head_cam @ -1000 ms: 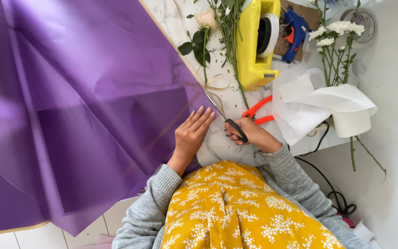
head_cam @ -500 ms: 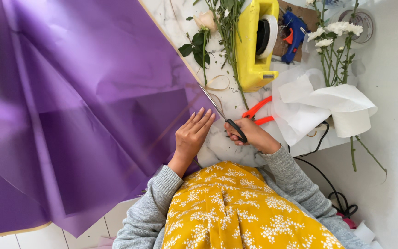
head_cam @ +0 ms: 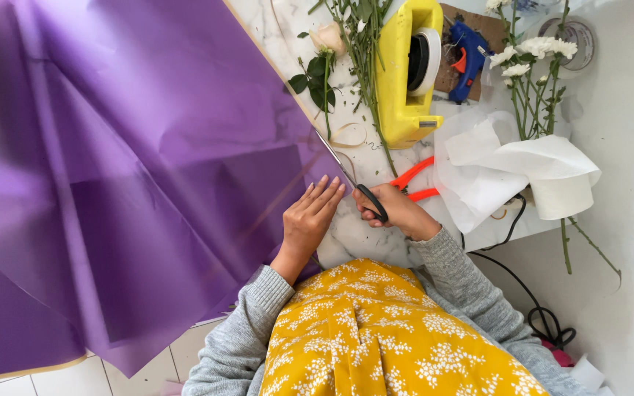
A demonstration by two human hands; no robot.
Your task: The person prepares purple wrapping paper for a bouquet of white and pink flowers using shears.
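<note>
Head view: hands (head_cam: 354, 213), scissors (head_cam: 370, 199), purple paper (head_cam: 133, 169) unchanged from before.

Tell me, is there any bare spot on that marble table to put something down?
Only a small bare patch of marble table between the purple paper, yellow tape dispenser and right hand. Stems, glue gun and white tissue crowd the rest.

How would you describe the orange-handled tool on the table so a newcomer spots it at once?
Start at the big yellow tape dispenser standing on the marble table. Just below it, beside the crumpled white paper, lie the orange-handled pliers, partly hidden behind the right hand. Their bright orange handles set them apart from the black-handled scissors in that hand.
</note>
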